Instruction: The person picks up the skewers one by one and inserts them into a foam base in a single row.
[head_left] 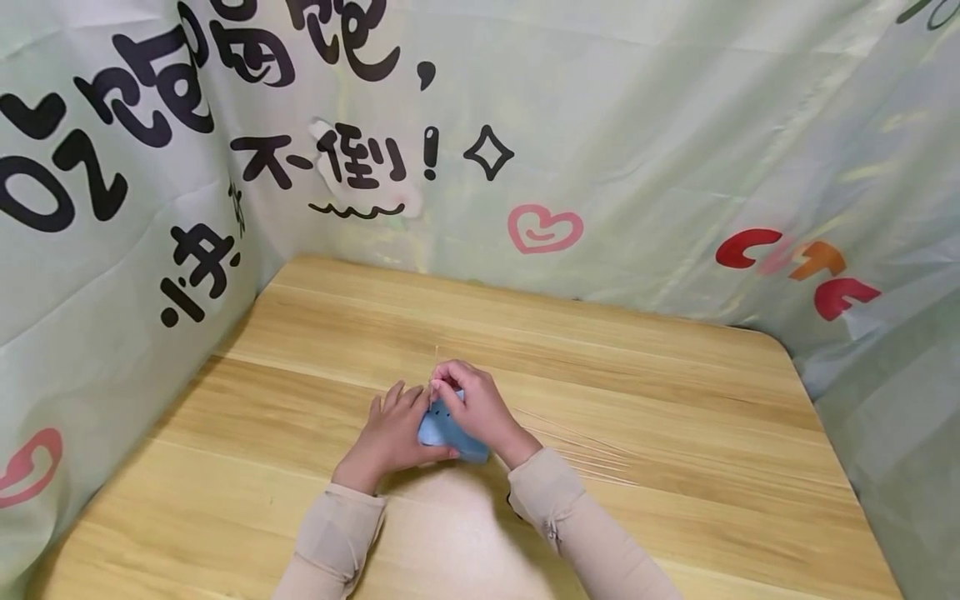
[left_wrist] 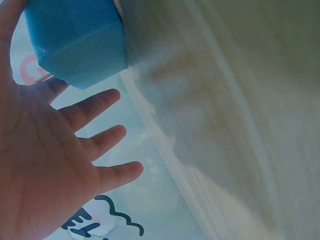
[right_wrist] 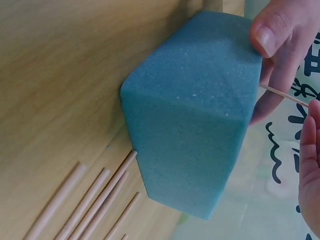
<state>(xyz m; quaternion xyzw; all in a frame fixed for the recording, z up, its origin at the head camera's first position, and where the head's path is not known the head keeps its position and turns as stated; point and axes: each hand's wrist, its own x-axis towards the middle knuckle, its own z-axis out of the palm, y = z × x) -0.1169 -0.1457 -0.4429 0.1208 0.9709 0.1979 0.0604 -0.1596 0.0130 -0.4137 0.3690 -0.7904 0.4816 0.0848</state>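
Note:
A faceted blue foam block [head_left: 467, 447] stands on the wooden table, with a few small dark dots on its upper face. My left hand [head_left: 390, 433] holds the block's left side between thumb and index finger; in the left wrist view the other fingers of that hand [left_wrist: 50, 155] are spread away from the block [left_wrist: 75, 45]. Between thumb and fingertips, my right hand [head_left: 477, 407] pinches a thin wooden stick [head_left: 437, 357] at the block's far upper edge. The right wrist view shows the stick [right_wrist: 282, 93] reaching the block; whether its tip is inside is hidden.
Several loose thin wooden sticks [head_left: 592, 454] lie on the table [head_left: 675, 525] to the right of the block, partly behind the right forearm. A printed fabric curtain [head_left: 637, 167] encloses the table at the back and both sides.

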